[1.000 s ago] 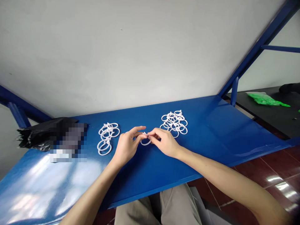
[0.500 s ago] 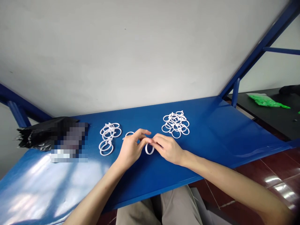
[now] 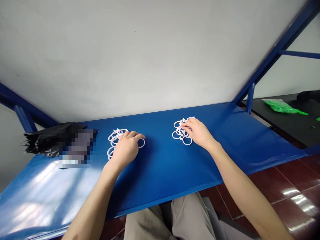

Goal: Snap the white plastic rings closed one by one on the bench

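Observation:
My left hand [image 3: 128, 146] is over the left group of white curtain rings [image 3: 111, 137], fingers curled downward and hiding part of them. Whatever its fingertips hold is out of sight beneath the hand. Another curtain ring [image 3: 144, 143] shows just right of its fingers, partly covered. At the right-hand pile of curtain rings [image 3: 176, 134], my right hand [image 3: 198, 131] reaches in from the right. Its thumb and forefinger are pinched on a ring at the pile's upper middle, and the hand covers the pile's right side. The rings have small eyelets.
The rings lie on a blue tabletop [image 3: 160, 166] against a pale wall [image 3: 150, 60]. A black plastic bag [image 3: 47, 140] and a blurred-out dark item [image 3: 78, 146] lie at the left. Beyond the blue frame [image 3: 265, 50], a green packet [image 3: 281, 106] rests on a black table.
My hands were together at a ring in the middle and have parted. The left has moved left over its group; the right has moved up and right to the other pile.

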